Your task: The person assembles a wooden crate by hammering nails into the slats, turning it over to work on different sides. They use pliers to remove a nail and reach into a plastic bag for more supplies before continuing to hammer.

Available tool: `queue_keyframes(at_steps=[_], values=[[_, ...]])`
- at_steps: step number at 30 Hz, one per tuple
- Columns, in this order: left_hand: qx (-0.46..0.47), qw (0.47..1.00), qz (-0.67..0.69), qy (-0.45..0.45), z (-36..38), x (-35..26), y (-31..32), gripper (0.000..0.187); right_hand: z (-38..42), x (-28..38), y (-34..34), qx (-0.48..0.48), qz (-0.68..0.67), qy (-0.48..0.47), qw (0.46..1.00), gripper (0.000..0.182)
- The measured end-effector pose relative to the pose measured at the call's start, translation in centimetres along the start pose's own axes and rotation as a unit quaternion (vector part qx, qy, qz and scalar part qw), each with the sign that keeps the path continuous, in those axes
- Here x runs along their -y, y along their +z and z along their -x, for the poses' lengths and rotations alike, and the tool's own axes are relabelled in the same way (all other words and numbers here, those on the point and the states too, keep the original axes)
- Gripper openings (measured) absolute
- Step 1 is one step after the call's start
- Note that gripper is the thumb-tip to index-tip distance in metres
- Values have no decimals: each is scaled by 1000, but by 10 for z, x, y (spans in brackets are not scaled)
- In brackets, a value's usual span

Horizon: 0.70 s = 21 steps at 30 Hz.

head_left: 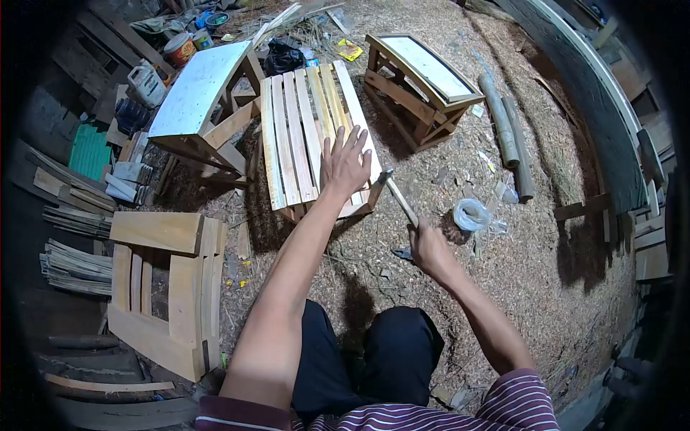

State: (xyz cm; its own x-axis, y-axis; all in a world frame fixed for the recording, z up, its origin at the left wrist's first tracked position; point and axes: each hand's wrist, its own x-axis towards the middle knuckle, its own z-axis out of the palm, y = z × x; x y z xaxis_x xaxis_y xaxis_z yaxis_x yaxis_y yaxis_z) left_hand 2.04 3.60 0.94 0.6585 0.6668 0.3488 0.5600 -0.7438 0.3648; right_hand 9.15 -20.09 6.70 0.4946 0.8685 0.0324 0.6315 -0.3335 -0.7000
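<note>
My left hand (345, 167) lies flat with fingers spread on a slatted wooden stool (289, 144), over the near right part of its top. Pale slats run away from me with narrow gaps between them. In my right hand (431, 248) is a hammer (402, 199), gripped by its wooden handle. The hammer's head is up at the stool's near right corner, a little to the right of my left hand. A clear plastic bag (471, 215) sits on the ground to the right of the hammer.
White-topped wooden stands (205, 79) flank the slatted one at left and right. Wooden frames (154, 348) are stacked at lower left beside bundles of thin strips (75, 267). Two long poles (499, 118) lie at right on ground covered in wood shavings (532, 309).
</note>
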Motion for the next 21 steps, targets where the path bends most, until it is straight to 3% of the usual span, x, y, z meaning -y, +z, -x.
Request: queue_keyframes(at_steps=[1,3,7,9,10,11,13,17,19,20,21], values=[[-3,1000,-1,3,0,0,0,49,-1,-4,1,68,59,11,996,17],[6,1000,0,-1,0,2,0,49,-10,4,-9,75,99,4,992,16],[-2,1000,-3,1,0,3,4,50,-8,57,-34,63,-21,89,994,17],[-4,1000,-2,3,0,3,2,49,-6,27,-9,-104,-52,-83,990,17],[-10,1000,-2,7,0,2,1,49,-7,0,2,52,48,41,997,16],[-14,1000,-2,6,2,1,3,49,-3,-22,12,15,67,-58,996,17],[-6,1000,0,2,0,3,1,48,-14,-4,-1,78,51,5,996,16],[-13,1000,5,5,-1,1,0,47,-13,57,-30,74,-22,109,991,16],[2,1000,-18,10,0,2,-2,49,-5,60,-25,-93,-50,-7,994,16],[4,1000,-10,5,1,0,-3,49,-2,23,-2,-63,-60,-18,996,18],[3,1000,-9,4,3,0,-2,49,-2,-5,12,82,77,96,989,18]])
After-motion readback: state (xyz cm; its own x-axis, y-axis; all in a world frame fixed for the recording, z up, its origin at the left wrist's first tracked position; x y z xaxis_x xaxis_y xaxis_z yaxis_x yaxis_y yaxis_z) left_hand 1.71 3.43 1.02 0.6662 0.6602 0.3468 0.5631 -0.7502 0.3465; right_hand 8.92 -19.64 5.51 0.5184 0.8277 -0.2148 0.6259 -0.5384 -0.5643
